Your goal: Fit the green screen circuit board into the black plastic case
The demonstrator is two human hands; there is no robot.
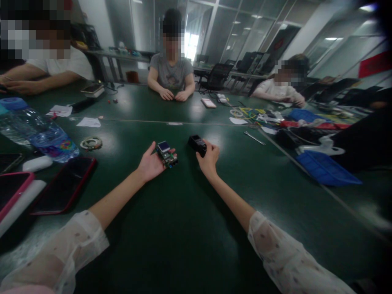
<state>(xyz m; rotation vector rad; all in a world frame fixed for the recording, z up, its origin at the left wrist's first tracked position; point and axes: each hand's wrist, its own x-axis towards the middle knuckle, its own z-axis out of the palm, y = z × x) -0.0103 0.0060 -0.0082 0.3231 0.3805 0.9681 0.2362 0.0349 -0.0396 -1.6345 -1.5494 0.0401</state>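
My left hand is turned palm up, with the thumb raised and a green circuit board resting across its fingers. The board carries a small screen at its far end and metal connectors at the near end. To the right, my right hand grips a small black plastic case by its near end, thumb on one side and fingers on the other. A gap of tabletop separates the case from the board. Whether the case touches the table, I cannot tell.
On the dark green table, phones, a water bottle and a bracelet lie left. A wrench, cables and a blue tray are right. Three people sit across the table.
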